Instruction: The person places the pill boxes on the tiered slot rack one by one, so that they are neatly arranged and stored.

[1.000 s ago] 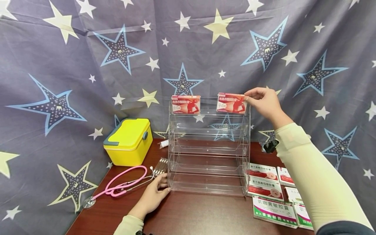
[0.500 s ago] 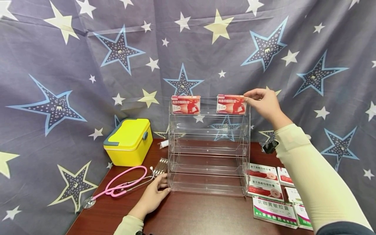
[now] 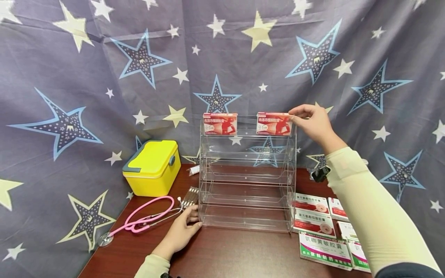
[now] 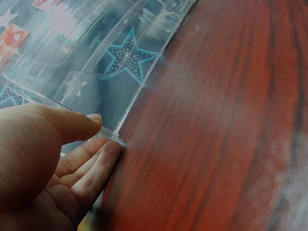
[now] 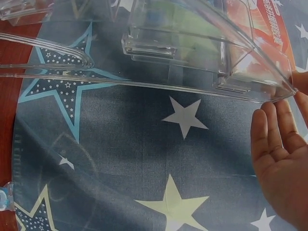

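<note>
Star-print backdrop, wooden table (image 3: 222, 255), clear acrylic rack (image 3: 247, 181).
Right hand (image 3: 313, 121) pinches red box (image 3: 273, 123), top tier, 1 o'clock; left hand (image 3: 180, 231), fingers straight, touches rack base, 7 o'clock.

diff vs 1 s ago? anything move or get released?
The right-hand red box went from slightly tilted to level on the clear rack's top shelf. The right hand still holds its end; the left hand still rests at the rack's base corner. Nothing let go.
</note>
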The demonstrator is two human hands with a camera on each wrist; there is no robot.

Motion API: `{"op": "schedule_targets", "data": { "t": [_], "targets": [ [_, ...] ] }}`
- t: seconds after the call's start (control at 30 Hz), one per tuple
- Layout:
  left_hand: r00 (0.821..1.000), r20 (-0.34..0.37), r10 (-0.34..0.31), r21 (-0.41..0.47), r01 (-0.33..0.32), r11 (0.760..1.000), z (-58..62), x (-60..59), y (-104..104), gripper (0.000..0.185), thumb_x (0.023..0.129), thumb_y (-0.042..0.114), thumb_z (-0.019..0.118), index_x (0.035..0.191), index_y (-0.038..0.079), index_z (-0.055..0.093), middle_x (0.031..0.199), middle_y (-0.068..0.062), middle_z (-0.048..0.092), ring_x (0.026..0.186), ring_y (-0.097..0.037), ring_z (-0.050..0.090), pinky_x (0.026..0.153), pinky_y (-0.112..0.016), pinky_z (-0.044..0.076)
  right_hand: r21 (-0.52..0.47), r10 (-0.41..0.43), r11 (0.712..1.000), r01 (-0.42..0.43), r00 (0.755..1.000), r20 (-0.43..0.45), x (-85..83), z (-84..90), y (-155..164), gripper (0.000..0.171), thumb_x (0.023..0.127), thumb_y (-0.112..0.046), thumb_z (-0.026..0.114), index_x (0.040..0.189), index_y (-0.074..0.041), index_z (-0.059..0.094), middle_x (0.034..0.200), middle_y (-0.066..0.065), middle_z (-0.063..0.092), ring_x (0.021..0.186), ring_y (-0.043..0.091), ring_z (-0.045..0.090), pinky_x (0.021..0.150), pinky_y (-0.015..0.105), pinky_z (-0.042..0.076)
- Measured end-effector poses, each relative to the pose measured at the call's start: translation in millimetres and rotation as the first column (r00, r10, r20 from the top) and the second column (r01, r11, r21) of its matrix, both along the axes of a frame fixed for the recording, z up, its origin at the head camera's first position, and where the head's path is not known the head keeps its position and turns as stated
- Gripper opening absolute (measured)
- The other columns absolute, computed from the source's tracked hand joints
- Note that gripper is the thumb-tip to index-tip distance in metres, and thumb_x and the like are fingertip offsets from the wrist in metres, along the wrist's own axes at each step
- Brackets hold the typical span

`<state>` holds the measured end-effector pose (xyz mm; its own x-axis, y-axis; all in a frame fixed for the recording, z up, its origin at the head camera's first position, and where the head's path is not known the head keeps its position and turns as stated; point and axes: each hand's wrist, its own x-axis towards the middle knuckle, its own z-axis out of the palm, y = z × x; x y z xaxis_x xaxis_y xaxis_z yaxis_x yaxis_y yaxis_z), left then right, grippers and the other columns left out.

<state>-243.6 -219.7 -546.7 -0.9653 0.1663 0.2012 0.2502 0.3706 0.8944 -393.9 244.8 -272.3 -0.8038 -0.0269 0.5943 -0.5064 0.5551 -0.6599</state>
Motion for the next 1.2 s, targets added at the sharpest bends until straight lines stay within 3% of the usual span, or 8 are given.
{"op": "schedule_targets", "data": {
  "t": [0.33, 0.5, 0.57, 0.73, 0.83, 0.97, 1.07, 1.2],
  "targets": [
    [1.000, 0.018, 0.016, 0.000, -0.016, 1.000, 0.8, -1.4, 1, 0.051, 0.094, -0.002, 0.076, 0.140, 0.010, 0.057, 0.115, -0.012, 0.068, 0.109, -0.028, 0.068, 0.087, -0.029, 0.058, -0.005, 0.009, 1.000, -0.009, 1.000, -0.008, 0.8, 1.5, 2, 0.022, 0.095, -0.023, 0.078, 0.110, -0.007, 0.080, 0.093, 0.003, 0.076, 0.084, 0.018, 0.067, 0.062, 0.021, 0.048],
    [1.000, 0.022, 0.019, 0.002, -0.019, 1.000, 0.8, -1.1, 1, 0.051, 0.093, -0.002, 0.076, 0.139, 0.009, 0.057, 0.114, -0.013, 0.068, 0.109, -0.029, 0.068, 0.087, -0.029, 0.058, -0.023, 0.023, 0.999, -0.023, 1.000, -0.006, 4.1, 2.4, 4, 0.024, 0.094, -0.020, 0.080, 0.112, -0.005, 0.079, 0.097, 0.003, 0.077, 0.083, 0.009, 0.068, 0.064, 0.018, 0.048],
    [1.000, 0.023, 0.018, 0.002, -0.018, 1.000, 0.7, -1.0, 1, 0.051, 0.093, -0.002, 0.076, 0.139, 0.009, 0.057, 0.114, -0.013, 0.068, 0.109, -0.029, 0.068, 0.087, -0.030, 0.058, -0.028, 0.020, 0.999, -0.021, 1.000, -0.005, 6.6, 2.7, 7, 0.025, 0.094, -0.019, 0.080, 0.114, -0.004, 0.078, 0.097, 0.002, 0.078, 0.084, 0.006, 0.068, 0.071, 0.016, 0.049],
    [1.000, 0.024, 0.015, 0.003, -0.015, 1.000, 0.9, -0.5, 1, 0.051, 0.093, -0.002, 0.076, 0.140, 0.007, 0.056, 0.115, -0.014, 0.068, 0.110, -0.030, 0.068, 0.088, -0.032, 0.058, -0.040, 0.005, 0.999, -0.007, 0.999, -0.046, 18.9, -0.2, 22, 0.025, 0.094, -0.017, 0.080, 0.115, -0.003, 0.077, 0.096, -0.004, 0.079, 0.084, -0.001, 0.068, 0.076, 0.013, 0.050],
    [1.000, 0.025, 0.013, 0.003, -0.013, 1.000, 1.3, -0.5, 2, 0.052, 0.093, -0.001, 0.076, 0.141, 0.007, 0.056, 0.116, -0.014, 0.068, 0.110, -0.030, 0.068, 0.088, -0.032, 0.058, -0.054, -0.022, 0.998, 0.018, 0.997, -0.073, 35.2, -6.6, 39, 0.027, 0.094, -0.017, 0.080, 0.116, -0.003, 0.076, 0.093, -0.013, 0.077, 0.081, -0.004, 0.069, 0.070, 0.012, 0.050],
    [1.000, 0.023, 0.007, 0.006, -0.007, 1.000, 0.2, -1.4, 1, 0.052, 0.094, -0.001, 0.076, 0.141, 0.008, 0.057, 0.115, -0.014, 0.068, 0.110, -0.030, 0.068, 0.088, -0.031, 0.058, 0.005, -0.116, 0.993, 0.117, 0.992, -0.052, 64.7, -27.0, 70, 0.027, 0.094, -0.020, 0.081, 0.117, -0.007, 0.076, 0.092, -0.020, 0.075, 0.080, -0.008, 0.066, 0.067, 0.011, 0.047],
    [1.000, 0.019, 0.001, 0.020, -0.002, 1.000, -0.6, -1.6, 0, 0.052, 0.094, -0.001, 0.076, 0.141, 0.009, 0.057, 0.115, -0.014, 0.069, 0.110, -0.030, 0.068, 0.088, -0.031, 0.058, 0.122, -0.176, 0.978, 0.171, 0.984, 0.033, 85.2, -54.2, 97, 0.031, 0.095, -0.024, 0.080, 0.120, -0.008, 0.074, 0.102, -0.004, 0.076, 0.080, -0.007, 0.063, 0.064, 0.014, 0.050],
    [1.000, 0.019, 0.000, 0.029, -0.001, 1.000, -1.5, -1.3, 0, 0.051, 0.094, 0.000, 0.077, 0.140, 0.009, 0.057, 0.115, -0.013, 0.069, 0.110, -0.030, 0.068, 0.088, -0.030, 0.058, 0.277, -0.231, 0.943, 0.183, 0.961, 0.153, 104.7, -99.2, 130, 0.037, 0.097, -0.030, 0.077, 0.126, -0.007, 0.070, 0.114, 0.020, 0.071, 0.090, 0.009, 0.065, 0.068, 0.021, 0.051]
  ]
}}
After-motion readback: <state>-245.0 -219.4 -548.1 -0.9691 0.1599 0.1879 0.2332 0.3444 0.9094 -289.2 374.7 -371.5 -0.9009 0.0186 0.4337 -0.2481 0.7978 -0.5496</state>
